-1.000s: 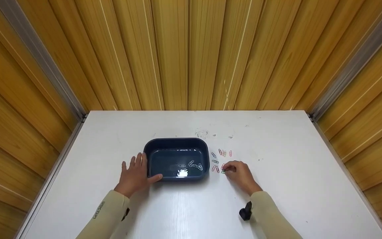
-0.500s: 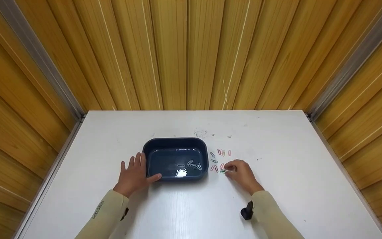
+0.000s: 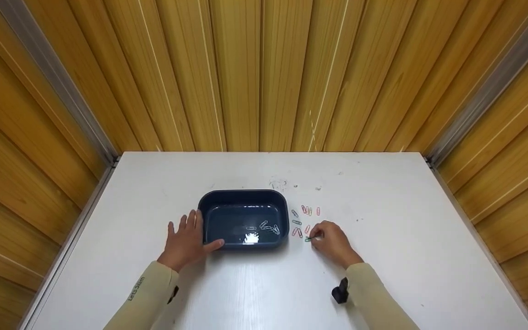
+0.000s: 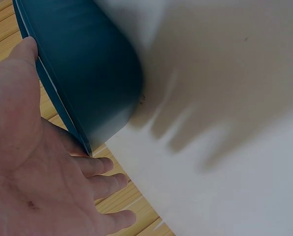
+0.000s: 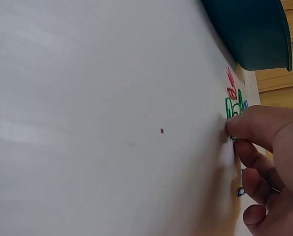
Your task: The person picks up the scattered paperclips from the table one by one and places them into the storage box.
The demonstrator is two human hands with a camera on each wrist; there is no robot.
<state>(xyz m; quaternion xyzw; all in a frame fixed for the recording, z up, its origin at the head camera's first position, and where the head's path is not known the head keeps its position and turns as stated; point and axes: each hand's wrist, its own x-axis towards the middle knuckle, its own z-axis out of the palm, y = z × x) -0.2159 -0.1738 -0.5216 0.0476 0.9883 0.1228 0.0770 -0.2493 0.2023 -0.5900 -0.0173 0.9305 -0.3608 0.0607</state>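
At the right hand point(image 3: 333, 243), looped green paper clips point(image 5: 228, 107)

- Left hand point(image 3: 184, 243): fingers extended, thumb spread wide to the side.
- Right hand point(image 3: 336, 244): thumb and forefinger tips drawn together, remaining fingers bent.
- Left forearm point(image 3: 142, 293), right forearm point(image 3: 377, 295): stretched forward, angled inward.

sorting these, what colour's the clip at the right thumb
Green clip, clearest in the right wrist view.

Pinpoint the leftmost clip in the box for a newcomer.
Find the dark blue box on the white table, at the left hand. On its floor is a bright glare; the pale paper clip lies just beyond it. Unlike the bunched clips to its right, it lies alone.
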